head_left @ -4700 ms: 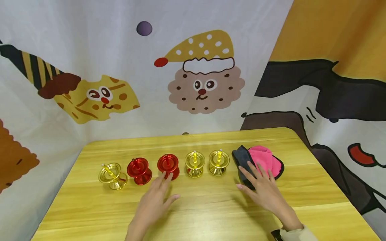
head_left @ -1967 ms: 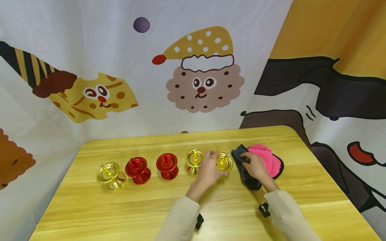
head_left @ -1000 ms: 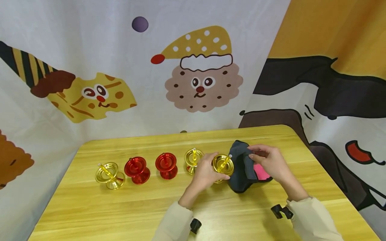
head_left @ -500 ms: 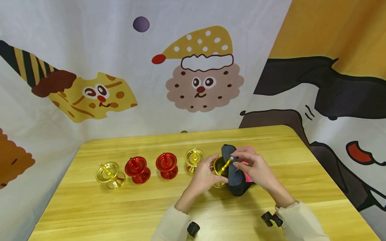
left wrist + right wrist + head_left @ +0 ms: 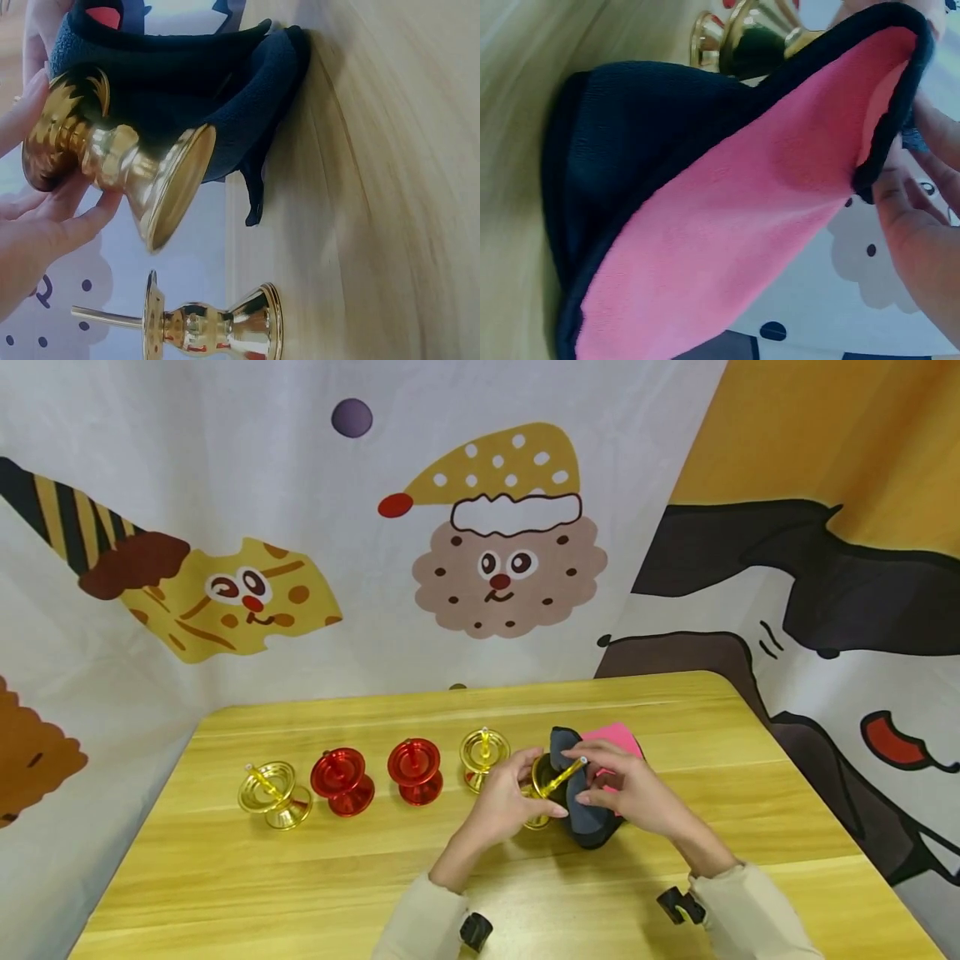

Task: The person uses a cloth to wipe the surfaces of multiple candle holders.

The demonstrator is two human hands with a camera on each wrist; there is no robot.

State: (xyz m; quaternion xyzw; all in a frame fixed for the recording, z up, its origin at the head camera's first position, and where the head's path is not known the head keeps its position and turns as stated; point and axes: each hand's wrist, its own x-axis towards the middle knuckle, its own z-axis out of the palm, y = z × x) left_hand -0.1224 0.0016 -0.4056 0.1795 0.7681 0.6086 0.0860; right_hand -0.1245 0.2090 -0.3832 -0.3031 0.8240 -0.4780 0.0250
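My left hand (image 5: 501, 802) grips a gold candle holder (image 5: 124, 154) by its cup. The holder leans to the right, its flared foot raised off the table in the left wrist view. A thin yellow stick (image 5: 561, 779) stands up out of its cup. My right hand (image 5: 637, 795) pinches the edge of a two-sided cloth, dark grey and pink (image 5: 727, 202), beside the cup. The cloth's grey side (image 5: 588, 817) faces the holder and lies against its cup; its lower part rests on the table. Fingers and cloth hide part of the cup.
A second gold candle holder (image 5: 483, 752) stands just left of my left hand. Farther left are two red holders (image 5: 416, 768) (image 5: 343, 779) and another gold one (image 5: 277, 793), in a row on the wooden table (image 5: 315, 885). A printed curtain (image 5: 375, 568) hangs behind.
My left hand has moved from the table's middle to the rightmost gold holder and tilted it. My right hand has lifted the cloth and brought it left against the cup.
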